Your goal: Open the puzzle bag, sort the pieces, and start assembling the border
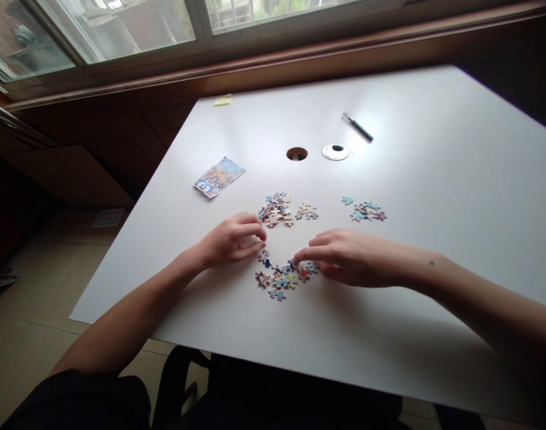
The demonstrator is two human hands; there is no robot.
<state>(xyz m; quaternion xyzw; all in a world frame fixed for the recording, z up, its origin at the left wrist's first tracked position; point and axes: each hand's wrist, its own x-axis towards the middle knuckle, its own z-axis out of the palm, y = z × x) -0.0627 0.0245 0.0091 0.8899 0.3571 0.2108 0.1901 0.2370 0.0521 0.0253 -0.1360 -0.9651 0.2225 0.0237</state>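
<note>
Nearest me on the white tabletop [237, 322] lies the near cluster of jigsaw pieces [279, 279], many printed sides showing. My right grip [295, 263] meets its right side, fingers bent down; I can't tell whether a piece is pinched. My left grip [264, 237], fingers curled, is between that cluster and the larger pile [276, 210] beyond; whether it grasps anything, I can't tell. Right of the pile are a small group [307, 211] and a separate batch [368, 211]. Farther off: a picture sheet [220, 177], a silvery ring [329, 153], a dark pen-like stick [359, 128].
</note>
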